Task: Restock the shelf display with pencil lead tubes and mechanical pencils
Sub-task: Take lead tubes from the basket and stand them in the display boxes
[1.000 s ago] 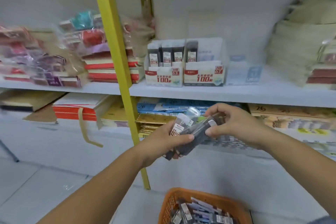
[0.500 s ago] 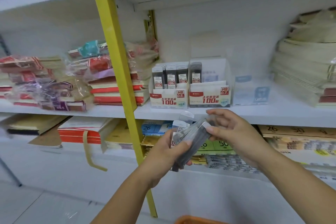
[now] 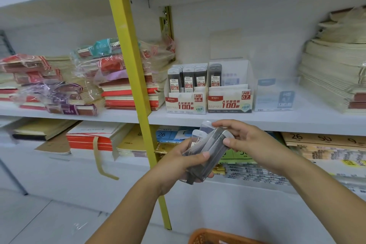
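While the fingers (image 3: pixel 210 174) of the left hand (image 3: pixel 178 164) curl beneath a loose bundle of pencil lead tubes (image 3: pixel 204 156) and its thumb clamps them from above, the right hand (image 3: pixel 251 142) pinches the capped upper end of the top tube (image 3: pixel 219 138) between thumb and forefinger, its other fingers loosely bent and holding nothing. The bundle is held in the air, just below the front edge of the white shelf (image 3: pixel 297 123). On that shelf, directly above the hands, stands the HB 0.5 display box (image 3: pixel 186 105) with three rows of tubes. Touching its right side, the HB 0.7 display box (image 3: pixel 229 105) shows tubes only at its left side. The tubes look light, stiff and smooth, so they probably slide against one another. A grip on the flat faces near the cap seems safest, and the leads inside are likely brittle if dropped. The tubes overlap and their labels are blurred, so neither the number in hand nor their lead size can be told. No mechanical pencils can be made out. An orange basket (image 3: pixel 208 236) is cut off by the bottom edge, a clear box (image 3: pixel 275 97) further right is too pale to read, and a yellow upright (image 3: pixel 128 65) hides part of the notebook stacks (image 3: pixel 122 93).
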`<state>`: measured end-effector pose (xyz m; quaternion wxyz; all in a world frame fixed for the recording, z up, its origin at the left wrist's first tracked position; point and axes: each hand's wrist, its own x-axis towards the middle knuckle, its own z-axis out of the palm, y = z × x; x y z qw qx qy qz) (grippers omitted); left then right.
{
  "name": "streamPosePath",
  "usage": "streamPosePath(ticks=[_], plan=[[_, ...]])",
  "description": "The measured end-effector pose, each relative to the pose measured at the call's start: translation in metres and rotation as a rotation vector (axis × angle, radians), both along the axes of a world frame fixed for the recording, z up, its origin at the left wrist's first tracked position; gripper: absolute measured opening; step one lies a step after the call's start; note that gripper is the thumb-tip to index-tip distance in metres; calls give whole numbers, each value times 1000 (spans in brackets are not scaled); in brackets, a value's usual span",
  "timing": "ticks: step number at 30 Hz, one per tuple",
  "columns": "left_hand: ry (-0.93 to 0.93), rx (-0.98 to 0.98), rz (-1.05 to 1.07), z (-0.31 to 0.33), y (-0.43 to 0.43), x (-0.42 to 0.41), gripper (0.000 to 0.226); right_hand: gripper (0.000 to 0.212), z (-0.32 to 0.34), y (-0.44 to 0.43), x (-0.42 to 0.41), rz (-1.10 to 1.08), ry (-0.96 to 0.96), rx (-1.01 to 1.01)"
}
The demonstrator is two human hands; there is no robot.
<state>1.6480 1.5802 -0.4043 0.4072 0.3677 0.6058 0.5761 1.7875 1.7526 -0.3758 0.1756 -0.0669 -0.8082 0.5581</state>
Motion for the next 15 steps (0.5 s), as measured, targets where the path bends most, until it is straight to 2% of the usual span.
streamPosePath(ticks=[4,8,15], plan=[[-21,-2,-55,0,3,2,42,44,-1,-1,-1,-42,-10,48],[75,79,55,-4,7,5,34,36,-10,-5,-8,-290,137,-119],[210,151,161,-11,11,11,30,29,-15,-24,-20,-380,160,-39]])
